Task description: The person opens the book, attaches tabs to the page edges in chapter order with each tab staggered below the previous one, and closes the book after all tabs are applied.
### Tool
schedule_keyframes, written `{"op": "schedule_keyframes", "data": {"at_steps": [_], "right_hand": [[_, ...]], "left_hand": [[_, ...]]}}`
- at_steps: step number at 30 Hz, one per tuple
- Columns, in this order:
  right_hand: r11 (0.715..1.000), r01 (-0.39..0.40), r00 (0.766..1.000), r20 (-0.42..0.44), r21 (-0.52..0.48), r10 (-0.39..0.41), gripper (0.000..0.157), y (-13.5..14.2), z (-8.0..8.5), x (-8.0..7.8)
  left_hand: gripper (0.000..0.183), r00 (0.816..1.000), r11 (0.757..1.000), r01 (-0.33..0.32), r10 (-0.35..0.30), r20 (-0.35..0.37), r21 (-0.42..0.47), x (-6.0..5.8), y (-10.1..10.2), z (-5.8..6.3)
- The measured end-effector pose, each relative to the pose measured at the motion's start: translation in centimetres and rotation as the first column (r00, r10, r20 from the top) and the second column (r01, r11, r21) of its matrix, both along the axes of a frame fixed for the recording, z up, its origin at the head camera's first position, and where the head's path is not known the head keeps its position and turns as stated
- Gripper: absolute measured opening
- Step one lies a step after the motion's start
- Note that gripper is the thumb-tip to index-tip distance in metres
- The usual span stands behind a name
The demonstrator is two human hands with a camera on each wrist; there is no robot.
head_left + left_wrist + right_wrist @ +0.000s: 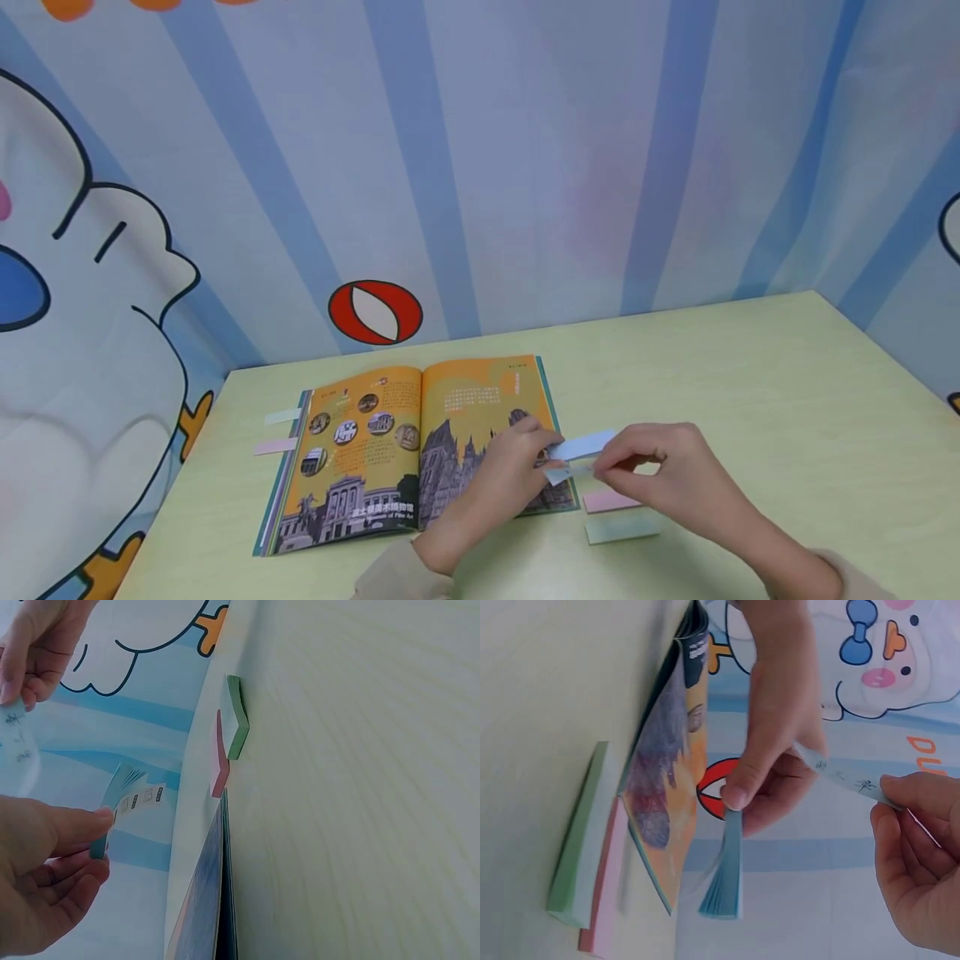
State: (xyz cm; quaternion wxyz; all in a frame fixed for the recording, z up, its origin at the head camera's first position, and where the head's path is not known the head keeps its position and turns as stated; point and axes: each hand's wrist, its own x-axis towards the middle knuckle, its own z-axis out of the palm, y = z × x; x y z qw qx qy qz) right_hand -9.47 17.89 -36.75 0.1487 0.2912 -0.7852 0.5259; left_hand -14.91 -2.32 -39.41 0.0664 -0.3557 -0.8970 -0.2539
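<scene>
My left hand (pixel 506 467) pinches a pad of blue sticky notes (pixel 587 445) between thumb and fingers, above the right page of an open magazine (pixel 472 400). In the right wrist view the pad's sheets (pixel 724 889) fan out slightly at the lower end. My right hand (pixel 675 471) pinches one end of a single pale blue sticky strip (pixel 847 780) with small dark printed drawings. The strip's other end lies close by the left hand. Below the hands, a pink sticky pad (pixel 609 500) and a green sticky pad (pixel 622 527) lie on the table.
The magazine rests on a pale yellow-green table (pixel 712 375). A pale green tab (pixel 282 416) and a pink tab (pixel 275 447) stick out from its left edge. Behind the table hangs a blue striped backdrop (pixel 525 167) with cartoon figures.
</scene>
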Motion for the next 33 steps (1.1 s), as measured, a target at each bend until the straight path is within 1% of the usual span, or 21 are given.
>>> {"op": "schedule_keyframes", "data": {"at_steps": [3,6,8,9,10,12,13,15,17,19,20,21,23,26,29,31,33], "right_hand": [[0.999,-0.003,0.990,0.140,-0.044,0.009,0.011,0.4,0.6,0.0],[0.994,0.007,0.962,0.273,-0.106,0.022,0.005,0.7,1.0,-0.2],[0.988,0.024,0.942,0.334,-0.151,0.028,0.004,0.9,1.2,-0.3],[0.985,0.033,0.934,0.356,-0.169,0.030,0.004,1.0,1.3,-0.3],[0.981,0.041,0.926,0.375,-0.187,0.033,0.004,1.1,1.4,-0.4],[0.975,0.055,0.918,0.394,-0.215,0.035,0.005,1.2,1.6,-0.6],[0.972,0.062,0.915,0.401,-0.228,0.036,0.005,1.3,1.7,-0.6],[0.965,0.080,0.909,0.417,-0.249,0.032,0.006,1.4,1.8,-0.8],[0.959,0.097,0.901,0.432,-0.266,0.029,0.006,1.4,1.9,-1.0],[0.952,0.114,0.894,0.448,-0.285,0.027,0.006,1.4,1.8,-1.2],[0.948,0.116,0.890,0.455,-0.298,0.034,0.006,1.4,1.8,-1.2],[0.944,0.121,0.886,0.463,-0.308,0.038,0.006,1.4,1.8,-1.3],[0.937,0.129,0.880,0.474,-0.324,0.043,0.007,1.4,1.7,-1.5],[0.925,0.132,0.876,0.478,-0.356,0.059,0.008,1.5,1.5,-1.8],[0.912,0.129,0.876,0.476,-0.389,0.079,0.009,1.7,1.3,-2.4],[0.902,0.125,0.872,0.479,-0.413,0.098,0.010,1.8,1.0,-2.8],[0.896,0.132,0.864,0.492,-0.424,0.106,0.010,1.9,0.8,-3.2]], "left_hand": [[0.019,1.000,1.000,0.003,-0.003,0.002,0.000,-0.1,0.1,-0.1],[0.019,1.000,1.000,0.004,-0.004,0.010,-0.004,-0.2,0.3,-0.1],[0.021,1.000,1.000,0.013,-0.013,0.009,0.004,-0.3,0.5,-0.2],[0.021,1.000,1.000,0.020,-0.020,0.012,0.013,-0.4,0.6,-0.3],[0.021,1.000,0.999,0.030,-0.030,0.000,0.016,-0.5,0.8,-0.4],[0.019,0.998,0.997,0.059,-0.059,-0.007,0.048,-0.8,1.1,-0.6],[0.019,0.997,0.994,0.078,-0.079,0.005,0.079,-0.9,1.3,-0.7],[0.019,0.993,0.983,0.108,-0.115,0.041,0.146,-1.1,1.7,-0.9],[0.020,0.985,0.970,0.120,-0.142,0.093,0.212,-1.2,2.0,-1.1],[0.021,0.976,0.961,0.112,-0.154,0.155,0.252,-1.3,2.5,-1.3],[0.020,0.973,0.963,0.097,-0.146,0.181,0.252,-1.3,2.7,-1.4],[0.019,0.970,0.968,0.082,-0.132,0.205,0.238,-1.3,2.9,-1.5],[0.018,0.969,0.983,0.055,-0.096,0.229,0.177,-1.4,3.4,-1.8],[0.016,0.974,0.999,0.031,-0.040,0.222,0.044,-1.5,4.0,-2.3],[0.013,0.983,0.997,0.027,-0.012,0.185,-0.077,-1.5,4.3,-2.7],[0.014,0.985,0.992,0.025,-0.003,0.171,-0.124,-1.6,4.3,-3.0],[0.015,0.989,0.988,0.034,-0.011,0.147,-0.152,-1.7,4.3,-3.1]]}}
